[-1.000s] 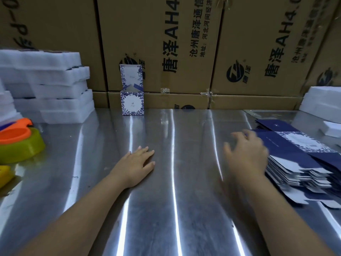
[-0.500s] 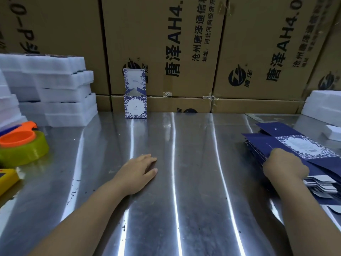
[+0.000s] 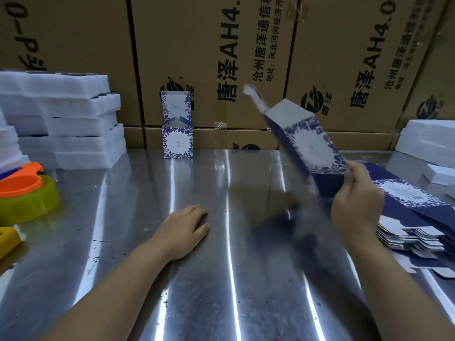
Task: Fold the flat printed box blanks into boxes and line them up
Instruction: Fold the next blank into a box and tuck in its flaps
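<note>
Right hand point(image 3: 354, 203) pinches one blank point(image 3: 310, 141) aloft, left of the stack point(image 3: 408, 196); left hand point(image 3: 184, 227) rests flat, empty. Such a corner pinch may slip.

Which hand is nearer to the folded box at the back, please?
Left. The left hand rests flat on the table in front of the box; the right hand is farther right, holding a blank.

One blue-and-white blank point(image 3: 307, 141) tilts aloft at one o'clock; the flat stack point(image 3: 418, 217) lies at three. A folded box point(image 3: 177, 141) stands at eleven, lid open.
</note>
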